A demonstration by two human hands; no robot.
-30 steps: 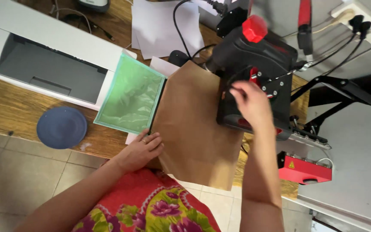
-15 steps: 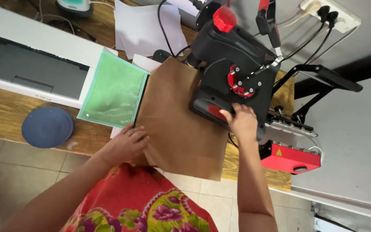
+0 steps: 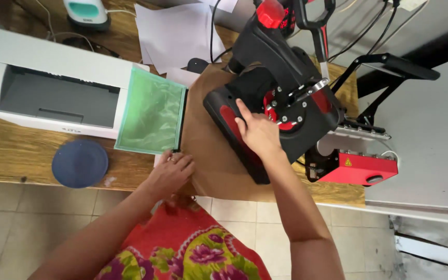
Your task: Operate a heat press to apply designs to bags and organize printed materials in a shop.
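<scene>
My right hand flat, fingers extended, pressing on black-and-red heat press head. My left hand spread flat, pinning near-left corner of brown paper sheet. Sheet's long axis runs away from me, under press, between both hands.

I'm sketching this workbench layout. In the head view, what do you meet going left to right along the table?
White printer → blue round lid → green sheet → left hand → brown sheet → right hand on the black heat press → red control box.
</scene>
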